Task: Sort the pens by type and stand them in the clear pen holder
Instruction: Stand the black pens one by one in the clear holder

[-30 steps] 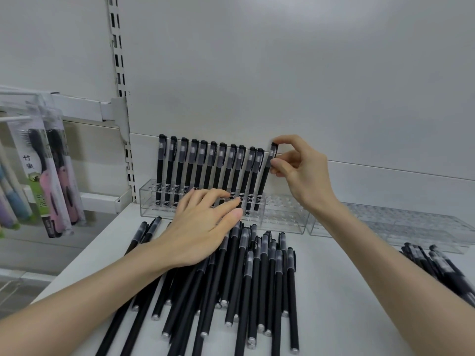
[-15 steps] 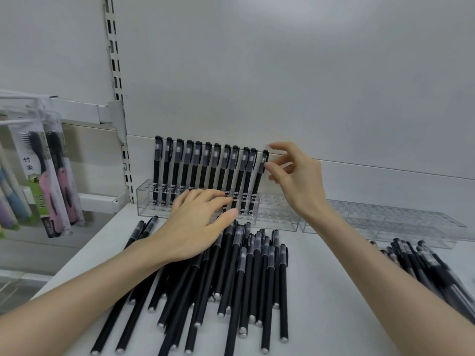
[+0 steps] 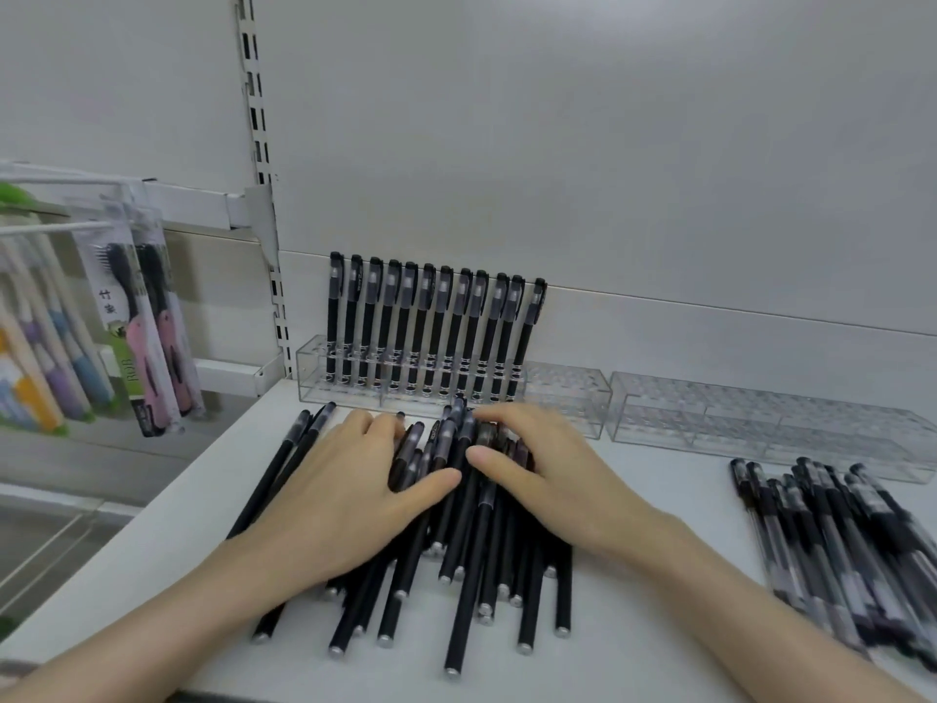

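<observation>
Left hand (image 3: 350, 479) and right hand (image 3: 547, 469) lie spread, gripping nothing, on the loose black pens (image 3: 469, 565), probably choosing one for the clear pen holder (image 3: 314, 370) at the shelf's back edge.

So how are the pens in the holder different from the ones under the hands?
The pens in the holder stand in a neat row; the loose pens lie flat in a messy heap. Nothing touches the pens in the holder; the left hand and right hand rest on the loose pens. Both look black, with caps.

A plain white wall (image 3: 557, 119) with a slotted upright (image 3: 258, 144) backs a white shelf (image 3: 152, 525), with packaged brushes (image 3: 147, 322) hanging at left.
</observation>
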Action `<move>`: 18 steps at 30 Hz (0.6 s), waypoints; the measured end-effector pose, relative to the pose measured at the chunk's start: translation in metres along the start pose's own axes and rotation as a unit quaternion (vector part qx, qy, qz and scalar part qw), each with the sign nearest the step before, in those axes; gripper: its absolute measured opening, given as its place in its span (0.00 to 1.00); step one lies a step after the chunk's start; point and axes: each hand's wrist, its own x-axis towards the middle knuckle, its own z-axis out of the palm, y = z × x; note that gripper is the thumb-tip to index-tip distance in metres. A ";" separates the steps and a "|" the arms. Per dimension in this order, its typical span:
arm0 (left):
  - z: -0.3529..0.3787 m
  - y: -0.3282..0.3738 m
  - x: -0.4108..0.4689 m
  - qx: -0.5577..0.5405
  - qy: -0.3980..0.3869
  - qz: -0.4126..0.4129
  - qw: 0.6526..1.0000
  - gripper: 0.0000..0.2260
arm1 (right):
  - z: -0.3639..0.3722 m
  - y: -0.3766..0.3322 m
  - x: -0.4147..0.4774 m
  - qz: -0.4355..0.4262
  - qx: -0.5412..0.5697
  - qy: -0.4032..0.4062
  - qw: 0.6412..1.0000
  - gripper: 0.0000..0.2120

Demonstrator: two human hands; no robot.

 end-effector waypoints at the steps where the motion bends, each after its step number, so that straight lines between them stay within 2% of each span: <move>1: 0.000 0.001 0.001 -0.004 -0.005 -0.009 1.000 0.23 | 0.002 0.000 -0.001 -0.004 -0.010 -0.015 1.000 0.20; 4: -0.001 0.003 0.005 -0.005 -0.002 -0.019 1.000 0.17 | 0.004 0.001 -0.001 -0.005 -0.025 -0.030 0.999 0.21; 7: -0.004 0.000 0.014 0.003 -0.003 -0.012 1.000 0.17 | 0.003 0.001 -0.001 -0.002 -0.030 -0.039 0.999 0.22; 13: -0.007 -0.011 0.025 -0.120 -0.029 -0.025 0.992 0.09 | 0.000 -0.001 -0.002 0.002 -0.032 -0.049 0.998 0.22; 18: -0.005 -0.017 0.026 -0.220 -0.006 -0.037 0.975 0.08 | -0.001 -0.002 -0.003 0.006 -0.025 -0.045 0.999 0.21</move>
